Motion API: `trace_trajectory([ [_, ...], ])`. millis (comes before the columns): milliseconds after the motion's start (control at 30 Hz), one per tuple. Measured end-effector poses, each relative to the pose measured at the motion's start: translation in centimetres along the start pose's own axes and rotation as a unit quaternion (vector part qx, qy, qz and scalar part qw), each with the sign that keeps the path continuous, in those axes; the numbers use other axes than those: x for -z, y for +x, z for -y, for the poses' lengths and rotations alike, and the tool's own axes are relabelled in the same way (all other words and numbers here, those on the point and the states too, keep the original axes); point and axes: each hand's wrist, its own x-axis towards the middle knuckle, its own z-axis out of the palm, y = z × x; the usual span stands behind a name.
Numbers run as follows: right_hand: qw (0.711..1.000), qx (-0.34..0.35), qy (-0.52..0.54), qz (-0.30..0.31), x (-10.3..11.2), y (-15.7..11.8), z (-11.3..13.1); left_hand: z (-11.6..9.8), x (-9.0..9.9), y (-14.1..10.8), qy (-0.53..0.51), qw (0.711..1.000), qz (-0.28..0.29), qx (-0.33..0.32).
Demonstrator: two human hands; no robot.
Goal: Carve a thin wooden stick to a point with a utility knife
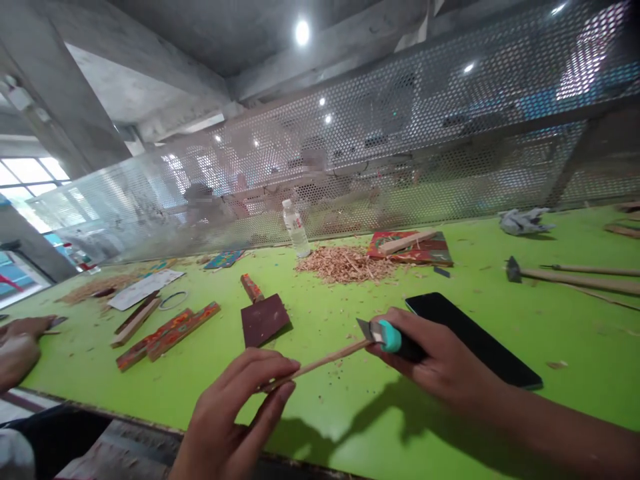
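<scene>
My left hand (234,407) pinches one end of a thin wooden stick (327,360) between thumb and fingers, above the green table (350,407). Closed around a utility knife (391,337) with a teal and black handle is my right hand (445,363). The knife's short blade points up and to the left, close to the stick's far end, where the right fingers also seem to touch the wood. A black phone (475,340) lies just behind my right hand. Beyond my left hand is a square of dark red sandpaper (265,320).
Wood shavings (345,265) are heaped by a water bottle (296,230). Painted wooden strips (170,333) lie at left, a hammer (565,275) at right. A perforated metal screen (350,160) borders the table's back. Another person's hands (20,347) are at the left edge.
</scene>
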Motion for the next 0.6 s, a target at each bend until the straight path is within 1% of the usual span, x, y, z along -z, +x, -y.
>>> trace_trajectory([
  [67, 1.000, 0.004, -0.005, -0.001, 0.0, 0.2, 0.0, -0.2, 0.2, 0.2, 0.042, 0.999, 0.024, -0.002],
  [167, 1.000, 0.005, -0.009, -0.015, 0.2, 0.4, 0.0, -0.2, -0.1, 0.7, 0.086, 0.993, 0.078, 0.009],
  [233, 1.000, 0.004, -0.007, -0.022, 0.4, 0.5, 0.1, -0.2, -0.7, 1.3, 0.100, 0.984, 0.144, 0.035],
  [300, 1.000, 0.006, -0.008, -0.030, 0.7, 0.6, 0.2, -0.4, -1.6, 2.2, 0.098, 0.968, 0.227, 0.048],
  [367, 0.999, 0.013, -0.011, -0.036, 0.8, 0.6, 0.2, -0.6, -2.7, 3.3, 0.087, 0.952, 0.286, 0.060],
  [433, 0.999, 0.026, -0.013, -0.042, 1.0, 0.7, 0.0, -0.8, -3.8, 4.5, 0.032, 0.939, 0.333, 0.080],
  [533, 0.997, 0.033, -0.010, -0.066, 1.1, 0.9, -0.3, -0.4, -5.7, 6.1, -0.096, 0.919, 0.368, 0.104],
  [567, 0.997, 0.022, -0.010, -0.079, 1.2, 1.0, -0.4, -0.1, -6.2, 6.6, -0.169, 0.903, 0.373, 0.127],
  [600, 0.996, 0.005, -0.009, -0.091, 1.3, 1.1, -0.4, 0.3, -6.8, 7.0, -0.242, 0.881, 0.377, 0.151],
])
